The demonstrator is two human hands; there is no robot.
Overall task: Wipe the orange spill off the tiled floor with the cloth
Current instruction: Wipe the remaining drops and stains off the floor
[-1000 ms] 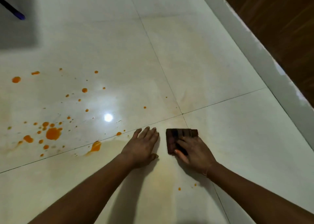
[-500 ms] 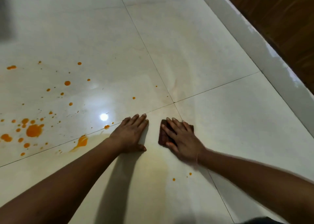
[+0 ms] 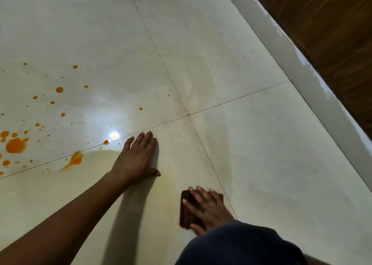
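Under right hand's (image 3: pixel 203 208) flat fingers (image 3: pixel 198 194): dark brown folded cloth (image 3: pixel 186 214), pressed to wipe | left hand (image 3: pixel 134 158) fingers straight, bracing on cream tiled floor (image 3: pixel 261 164) | orange spill (image 3: pixel 16 145) leftward

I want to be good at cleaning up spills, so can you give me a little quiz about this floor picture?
1. True or false: the right hand presses down on the dark brown cloth.
2. Pick one: where is the biggest orange blob?
A. On the floor, off to the left of the left hand
B. Under the dark brown cloth
C. On top of the right hand
3. Short answer: what does the left hand lie flat on?

Key
1. True
2. A
3. The tiled floor
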